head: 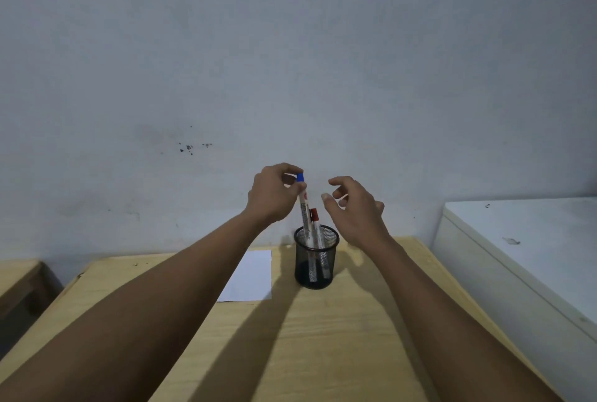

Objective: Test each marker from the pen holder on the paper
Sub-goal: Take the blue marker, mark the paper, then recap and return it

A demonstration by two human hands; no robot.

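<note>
A black mesh pen holder point(316, 267) stands on the wooden table point(290, 337) near the wall. My left hand point(273, 193) pinches the top of a white marker with a blue cap point(304, 207), whose lower end is still inside the holder. A second marker with a red cap point(315, 224) stands in the holder beside it. My right hand point(353, 209) hovers just right of the markers, fingers curled and apart, holding nothing. A white sheet of paper point(253, 275) lies on the table left of the holder, partly covered by my left forearm.
A grey wall rises right behind the table. A white cabinet or chest point(523, 249) stands to the right of the table. Another wooden surface point(19, 275) sits at the far left, lower down.
</note>
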